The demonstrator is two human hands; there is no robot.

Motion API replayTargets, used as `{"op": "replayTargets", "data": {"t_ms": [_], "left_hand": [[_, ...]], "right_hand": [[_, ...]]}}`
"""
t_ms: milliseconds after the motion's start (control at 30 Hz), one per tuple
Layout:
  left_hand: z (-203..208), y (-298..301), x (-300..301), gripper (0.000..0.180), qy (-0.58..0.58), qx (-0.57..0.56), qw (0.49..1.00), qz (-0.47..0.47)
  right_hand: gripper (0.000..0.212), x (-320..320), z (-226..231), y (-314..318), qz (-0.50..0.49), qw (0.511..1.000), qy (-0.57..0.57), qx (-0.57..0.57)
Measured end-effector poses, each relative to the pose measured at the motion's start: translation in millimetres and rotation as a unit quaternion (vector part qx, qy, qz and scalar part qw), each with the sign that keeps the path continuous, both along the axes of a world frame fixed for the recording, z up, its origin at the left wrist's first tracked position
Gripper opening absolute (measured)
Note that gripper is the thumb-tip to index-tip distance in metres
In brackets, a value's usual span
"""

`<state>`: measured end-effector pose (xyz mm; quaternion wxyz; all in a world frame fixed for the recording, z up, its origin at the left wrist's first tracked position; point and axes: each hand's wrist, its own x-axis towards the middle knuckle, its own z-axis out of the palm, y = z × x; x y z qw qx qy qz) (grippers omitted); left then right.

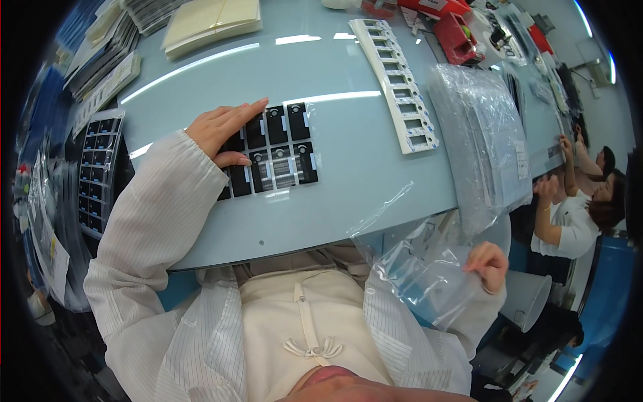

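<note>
A clear sheet of black rectangular pieces (276, 127) with light blue tabs lies flat on the table. My left hand (224, 134) rests over its left side, fingers stretched out and thumb apart, hiding some of the pieces. Off the table's front edge at the right, my right hand (489, 264) has its fingers closed on a crumpled, clear plastic film (422, 271). That film hangs in front of my right forearm, and its upper left corner reaches over the table edge.
A white slotted strip (395, 84) and a plastic-wrapped stack (479, 134) lie to the right. Cream sheets (211, 27) are stacked at the back. Another sheet of black pieces (100, 161) is at the left. A grey bin (526, 298) stands below right; people sit farther right.
</note>
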<state>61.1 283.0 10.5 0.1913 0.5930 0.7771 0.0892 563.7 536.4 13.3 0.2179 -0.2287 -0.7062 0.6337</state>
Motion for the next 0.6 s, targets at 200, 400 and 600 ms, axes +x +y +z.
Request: {"op": "replayTargets", "data": {"t_ms": [200, 400, 600], "left_hand": [[0.0, -0.9, -2.6, 0.096, -0.048, -0.004, 0.999, 0.014], [-8.8, -2.3, -10.3, 0.082, -0.098, 0.101, 0.99, -0.017], [-19.7, 2.6, -17.8, 0.081, -0.162, 0.131, 0.978, 0.017]], "right_hand": [[0.015, 7.9, 57.5, -19.2, 0.003, 0.983, 0.18, -0.043], [0.016, 62.7, 57.9, 7.2, -0.074, 0.963, 0.232, -0.115], [0.013, 40.4, 61.1, -22.4, -0.178, 0.976, 0.123, 0.022]]}}
